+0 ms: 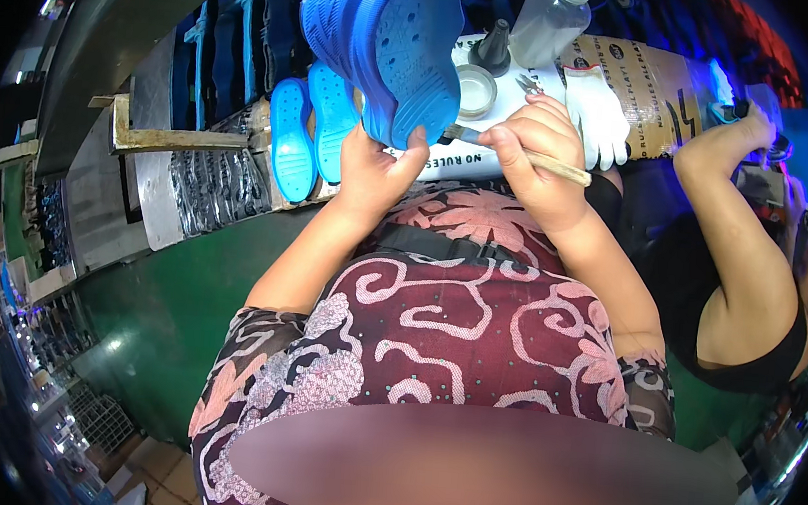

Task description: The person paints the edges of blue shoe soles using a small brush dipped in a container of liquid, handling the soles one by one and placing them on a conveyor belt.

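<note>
My left hand point(377, 176) is closed round the near end of a blue foam clog point(418, 54). The clog is tilted up, its dotted inner face toward me and its ribbed side on the left. In my right hand point(546, 159) is a paintbrush point(555, 165) with a pale wooden handle, gripped between thumb and fingers. Its dark bristles lie right by the clog's near edge; whether they touch it I cannot tell. Left of the clog lie two lighter blue shoe-shaped foam pieces point(291, 139), side by side.
Beyond my right hand stand a round dish point(474, 92), a dark nozzle-topped bottle point(494, 49) and a clear bottle point(547, 22) with a white cap. A white glove point(595, 111) lies by a brown taped box point(643, 91). Another person's arm point(744, 218) works at the right.
</note>
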`<state>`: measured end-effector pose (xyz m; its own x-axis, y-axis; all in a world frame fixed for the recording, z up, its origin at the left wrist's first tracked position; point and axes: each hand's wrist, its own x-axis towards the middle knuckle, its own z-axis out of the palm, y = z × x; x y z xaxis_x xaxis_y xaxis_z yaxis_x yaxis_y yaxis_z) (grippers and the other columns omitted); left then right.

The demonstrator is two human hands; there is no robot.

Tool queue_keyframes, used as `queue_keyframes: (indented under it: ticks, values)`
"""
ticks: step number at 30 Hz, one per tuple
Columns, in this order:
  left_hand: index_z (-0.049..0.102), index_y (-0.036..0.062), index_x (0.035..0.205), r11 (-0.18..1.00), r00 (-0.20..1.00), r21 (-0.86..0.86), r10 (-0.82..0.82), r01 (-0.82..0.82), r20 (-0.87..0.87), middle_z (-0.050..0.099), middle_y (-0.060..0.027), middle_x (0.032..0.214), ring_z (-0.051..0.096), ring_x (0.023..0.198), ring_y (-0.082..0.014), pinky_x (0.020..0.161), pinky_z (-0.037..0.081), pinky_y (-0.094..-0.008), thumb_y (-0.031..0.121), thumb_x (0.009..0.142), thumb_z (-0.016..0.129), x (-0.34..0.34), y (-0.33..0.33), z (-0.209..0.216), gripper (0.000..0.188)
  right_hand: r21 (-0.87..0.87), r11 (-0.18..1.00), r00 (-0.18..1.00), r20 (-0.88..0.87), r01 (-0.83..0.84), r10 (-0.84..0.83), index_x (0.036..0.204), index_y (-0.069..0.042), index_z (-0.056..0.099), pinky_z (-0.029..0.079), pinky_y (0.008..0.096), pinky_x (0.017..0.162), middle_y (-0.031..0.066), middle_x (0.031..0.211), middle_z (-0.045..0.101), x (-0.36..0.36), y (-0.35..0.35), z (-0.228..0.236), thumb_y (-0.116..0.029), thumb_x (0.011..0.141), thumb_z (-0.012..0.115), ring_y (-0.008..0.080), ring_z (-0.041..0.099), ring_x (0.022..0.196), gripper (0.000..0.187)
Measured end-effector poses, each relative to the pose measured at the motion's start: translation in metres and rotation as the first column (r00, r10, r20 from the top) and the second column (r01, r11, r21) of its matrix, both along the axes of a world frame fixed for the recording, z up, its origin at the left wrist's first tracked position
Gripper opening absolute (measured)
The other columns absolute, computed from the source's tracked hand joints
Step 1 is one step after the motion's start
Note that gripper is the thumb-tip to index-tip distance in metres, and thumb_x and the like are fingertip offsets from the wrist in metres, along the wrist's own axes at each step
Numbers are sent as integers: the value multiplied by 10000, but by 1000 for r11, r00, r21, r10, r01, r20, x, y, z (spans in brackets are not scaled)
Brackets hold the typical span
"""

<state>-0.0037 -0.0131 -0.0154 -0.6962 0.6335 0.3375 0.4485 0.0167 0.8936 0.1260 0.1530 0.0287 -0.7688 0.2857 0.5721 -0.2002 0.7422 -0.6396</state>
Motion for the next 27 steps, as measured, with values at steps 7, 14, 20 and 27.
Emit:
queue_keyframes:
  ticks: [7, 14, 20, 27]
  values:
    - [609, 6, 943, 997, 997, 74, 20, -14, -76, 654, -103, 834, 629, 744, -156, 673, 487, -279, 13, 742, 642, 0, 1, -6, 204, -9, 999, 999, -8, 39, -39, 686, -61, 664, 403, 365, 815, 36, 625, 599, 4, 1, -3, -153, 862, 587, 194, 552, 626, 214]
    - [616, 15, 922, 988, 993, 150, 38, -20, -116, 646, -91, 797, 622, 706, -151, 641, 486, -276, -21, 729, 641, 1, 5, -9, 198, 45, 999, 999, -53, -8, 11, 638, -67, 643, 402, 348, 709, 43, 615, 589, 3, -1, -5, -209, 823, 639, 221, 529, 581, 234]
    - [615, 12, 909, 980, 985, 198, 45, -11, -167, 645, -93, 772, 623, 673, -162, 619, 486, -277, -35, 732, 630, 2, 9, -1, 183, 11, 1000, 995, -104, 0, 1, 634, -66, 639, 413, 360, 734, 44, 608, 589, -2, -3, 1, -211, 821, 637, 230, 541, 583, 237]
    - [600, -3, 939, 969, 966, 249, 56, 9, -251, 650, -106, 792, 640, 674, -197, 627, 495, -289, -31, 736, 629, -2, 14, -2, 208, 8, 1000, 997, -71, -11, 12, 630, -76, 645, 414, 362, 732, 40, 599, 587, 2, -3, -1, -207, 841, 614, 229, 537, 580, 251]
